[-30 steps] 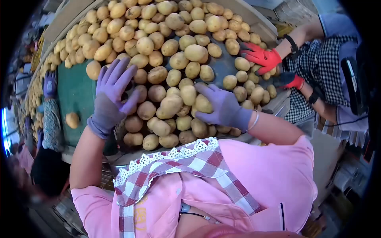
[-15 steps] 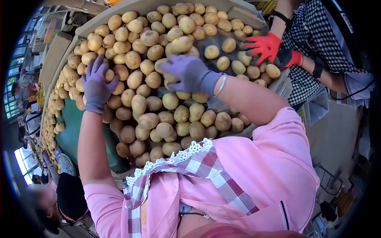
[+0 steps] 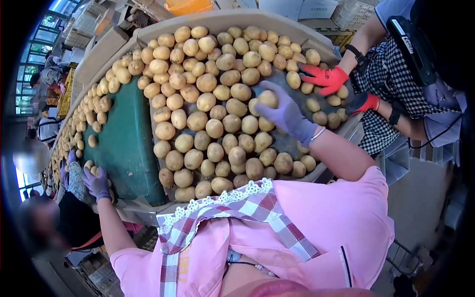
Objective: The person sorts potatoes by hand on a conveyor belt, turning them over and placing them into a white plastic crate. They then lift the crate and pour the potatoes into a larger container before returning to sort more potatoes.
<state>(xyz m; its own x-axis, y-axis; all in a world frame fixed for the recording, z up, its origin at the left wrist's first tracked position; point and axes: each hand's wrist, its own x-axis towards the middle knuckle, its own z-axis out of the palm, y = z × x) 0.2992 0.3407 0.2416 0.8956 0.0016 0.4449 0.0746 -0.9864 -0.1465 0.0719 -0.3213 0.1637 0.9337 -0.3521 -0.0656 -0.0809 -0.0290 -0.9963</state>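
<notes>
Many round tan potatoes (image 3: 208,101) lie spread over a dark sorting surface. My right hand (image 3: 289,116), in a purple and grey glove, curls its fingers round a potato (image 3: 267,99) at the right part of the spread. At the lower left, beside the green belt (image 3: 126,143), my left hand (image 3: 97,184) wears a matching glove. Its fingers are bent about a potato (image 3: 94,171), and the hand partly hides what it grips.
A co-worker's red-gloved hands (image 3: 324,79) reach among potatoes at the right. Another person's patterned sleeve (image 3: 76,183) is close to my left hand. A raised tan rim (image 3: 222,21) borders the table. Yellow crates (image 3: 64,101) stand at the far left.
My left hand has gone from the potato pile down and left, past the green belt. My right hand has moved right with a potato in its fingers. The view has shifted, showing more belt.
</notes>
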